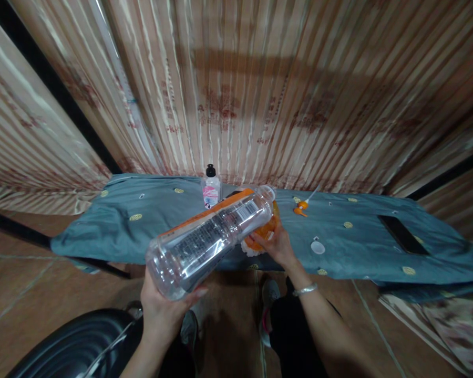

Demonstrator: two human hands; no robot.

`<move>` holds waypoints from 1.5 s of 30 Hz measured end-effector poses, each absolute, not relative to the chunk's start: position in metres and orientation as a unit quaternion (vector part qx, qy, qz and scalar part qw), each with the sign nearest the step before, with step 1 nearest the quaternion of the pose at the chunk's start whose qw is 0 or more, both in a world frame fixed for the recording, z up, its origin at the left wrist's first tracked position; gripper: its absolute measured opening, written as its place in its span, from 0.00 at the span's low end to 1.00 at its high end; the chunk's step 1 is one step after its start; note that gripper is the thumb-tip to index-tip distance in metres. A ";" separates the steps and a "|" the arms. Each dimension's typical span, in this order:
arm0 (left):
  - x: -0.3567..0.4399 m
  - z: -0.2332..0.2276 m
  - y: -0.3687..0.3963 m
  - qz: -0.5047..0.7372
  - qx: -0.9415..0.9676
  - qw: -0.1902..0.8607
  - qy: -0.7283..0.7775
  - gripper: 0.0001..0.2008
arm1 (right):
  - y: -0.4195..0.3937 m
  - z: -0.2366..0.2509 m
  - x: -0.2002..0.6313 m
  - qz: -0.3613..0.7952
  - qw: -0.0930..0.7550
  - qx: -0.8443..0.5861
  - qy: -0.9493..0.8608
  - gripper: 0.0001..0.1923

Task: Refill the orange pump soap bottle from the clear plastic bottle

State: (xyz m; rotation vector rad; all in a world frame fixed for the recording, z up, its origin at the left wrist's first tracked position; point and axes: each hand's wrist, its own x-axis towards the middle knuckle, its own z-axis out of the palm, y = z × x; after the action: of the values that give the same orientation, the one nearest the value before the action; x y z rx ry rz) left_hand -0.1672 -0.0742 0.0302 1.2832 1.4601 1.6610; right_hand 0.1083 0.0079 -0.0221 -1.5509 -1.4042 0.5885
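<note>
— Left hand?
— Fingers wrapped round the base of a clear plastic bottle, held tilted above the floor, neck slanting up and away toward the blue-grey cloth.
— Right hand?
— Fingers closed on an orange scrubber with a white fringe, right at the bottle's open mouth, over the cloth's near edge.
— On the cloth?
— Small black-capped bottle just behind; orange pump top and white cap to the right; dark phone well apart. Silver bracelet on the right wrist.
</note>
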 end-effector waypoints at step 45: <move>-0.162 0.038 -0.074 0.640 0.422 0.299 0.569 0.44 | 0.007 -0.022 0.108 0.223 0.454 -0.640 -0.578 0.38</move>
State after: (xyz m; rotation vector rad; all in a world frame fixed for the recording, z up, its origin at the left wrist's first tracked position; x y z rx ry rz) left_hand -0.1623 -0.0740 0.0384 1.1214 1.5102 1.6984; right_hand 0.1082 0.0072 -0.0222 -1.5801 -1.4265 0.5506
